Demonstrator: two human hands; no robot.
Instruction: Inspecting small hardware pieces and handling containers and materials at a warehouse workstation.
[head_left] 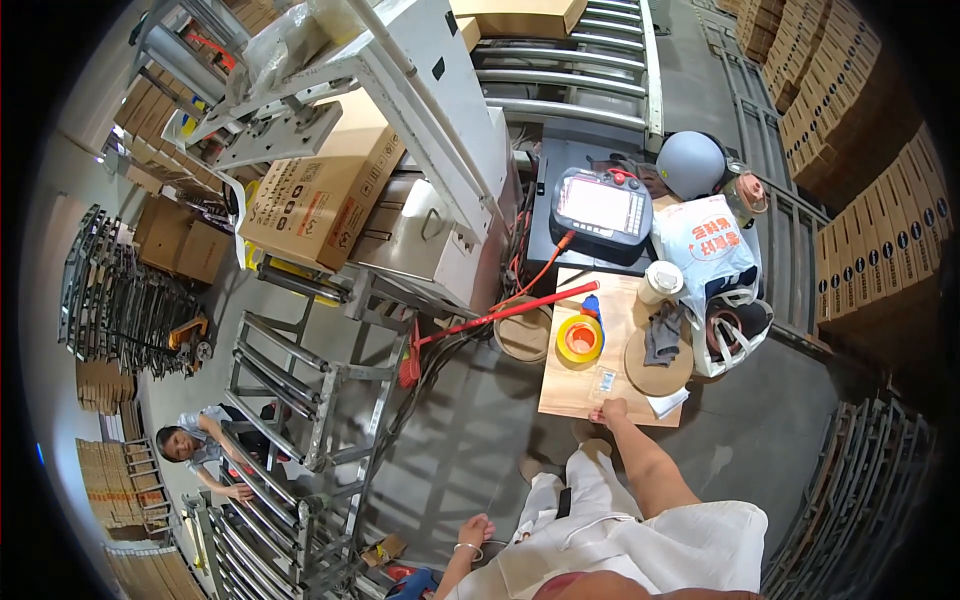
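One packet (pixel 607 382) lay just beyond the right hand (pixel 610 411), finger grip unclear, near one board's (pixel 560 388) front edge; the left hand (pixel 474 531) hung empty, loosely curled.

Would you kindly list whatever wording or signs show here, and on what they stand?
Wording isn't copied out here; it stands on:
White bag: red characters.
Large carton: dark lettering, symbols.
Stacked boxes: dark marks, small.
Screen: washed out, unreadable.
Packet: too small to read.

On the bench (pixel 560 390), the tape roll (pixel 568 343) lies at nine o'clock, cup (pixel 661 281) at one, cloth (pixel 662 337) at three. Beyond its edge, the control pendant (pixel 601 207) sits at twelve.
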